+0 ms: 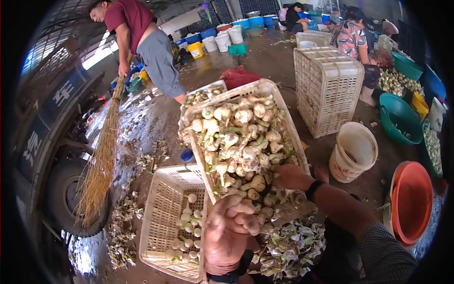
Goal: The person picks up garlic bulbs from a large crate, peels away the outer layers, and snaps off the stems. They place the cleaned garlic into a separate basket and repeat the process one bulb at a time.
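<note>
A white plastic crate, heaped with unpeeled white bulbs with green stalks, is tilted up in front of me. My left hand is closed in a fist on its near left corner. My right hand, a dark band on the wrist, grips the near right edge, its fingers touching the bulbs. Below the left hand, a second white crate on the ground holds several peeled white bulbs.
Green-white husks lie at my knees. To the right stand a white bucket, orange basin, teal basin and upturned crate. A person with a broom sweeps the wet floor left. A truck wheel is beside it.
</note>
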Available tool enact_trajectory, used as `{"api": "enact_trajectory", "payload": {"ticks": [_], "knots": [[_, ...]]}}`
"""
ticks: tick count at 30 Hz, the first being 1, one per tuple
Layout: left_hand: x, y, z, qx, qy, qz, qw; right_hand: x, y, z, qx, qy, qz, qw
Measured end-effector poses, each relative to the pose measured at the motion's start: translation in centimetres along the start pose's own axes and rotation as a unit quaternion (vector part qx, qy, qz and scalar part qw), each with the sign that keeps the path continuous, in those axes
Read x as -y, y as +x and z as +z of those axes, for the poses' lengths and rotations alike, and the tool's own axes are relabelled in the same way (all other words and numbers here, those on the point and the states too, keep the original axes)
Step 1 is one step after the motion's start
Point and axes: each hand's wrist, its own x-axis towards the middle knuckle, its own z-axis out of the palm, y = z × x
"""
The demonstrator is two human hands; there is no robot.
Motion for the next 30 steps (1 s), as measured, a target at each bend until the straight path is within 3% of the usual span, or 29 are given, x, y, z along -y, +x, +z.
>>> {"api": "enact_trajectory", "payload": {"ticks": [2,5,6,8,10,12,14,18,20,21,22,24,26,28,30], "knots": [[0.3,-0.1,0.4,-0.038,-0.001,-0.034,0.999,1.1,-1.1,-2.2,-0.025,0.019,-0.015,0.999],[1.0,0.1,1.9,-0.085,0.080,-0.032,0.993,3.5,-3.7,-6.3,-0.029,0.310,-0.091,0.946],[1.3,0.2,2.3,-0.110,0.139,-0.028,0.984,4.7,-5.0,-7.5,-0.030,0.312,-0.088,0.945],[2.0,0.3,2.8,-0.112,0.170,-0.042,0.978,6.3,-7.2,-9.3,-0.090,0.424,-0.209,0.876],[2.8,0.4,3.4,-0.139,0.271,-0.027,0.952,6.7,-8.8,-10.1,-0.116,0.409,-0.273,0.863],[3.1,0.5,3.7,-0.134,0.245,-0.053,0.959,7.1,-9.3,-10.4,-0.192,0.330,-0.369,0.847],[3.2,0.7,3.9,-0.102,0.220,-0.112,0.964,7.0,-10.6,-11.0,-0.169,0.258,-0.345,0.887],[4.5,0.8,3.3,-0.058,0.247,-0.162,0.954,6.0,-11.7,-10.8,-0.201,0.251,-0.357,0.877],[5.2,0.8,3.4,-0.070,0.235,-0.185,0.952,5.3,-12.0,-10.8,-0.173,0.298,-0.345,0.873],[5.8,0.8,2.6,-0.038,0.246,-0.124,0.961,4.9,-12.2,-10.9,-0.175,0.299,-0.342,0.873],[6.2,0.9,2.3,-0.005,0.256,-0.062,0.965,4.3,-12.4,-11.2,-0.131,0.388,-0.292,0.864],[6.1,1.1,3.5,-0.010,0.241,-0.067,0.968,3.2,-13.1,-11.5,-0.041,0.552,-0.180,0.813],[6.2,1.2,3.9,-0.016,0.315,-0.065,0.947,2.6,-12.7,-10.0,-0.098,0.571,-0.175,0.796],[6.8,1.1,3.3,-0.010,0.381,-0.060,0.923,2.0,-12.9,-10.7,-0.013,0.460,-0.184,0.869],[7.5,1.1,2.4,0.016,0.555,0.004,0.832,2.2,-13.0,-9.7,-0.031,0.489,-0.168,0.855]]}}
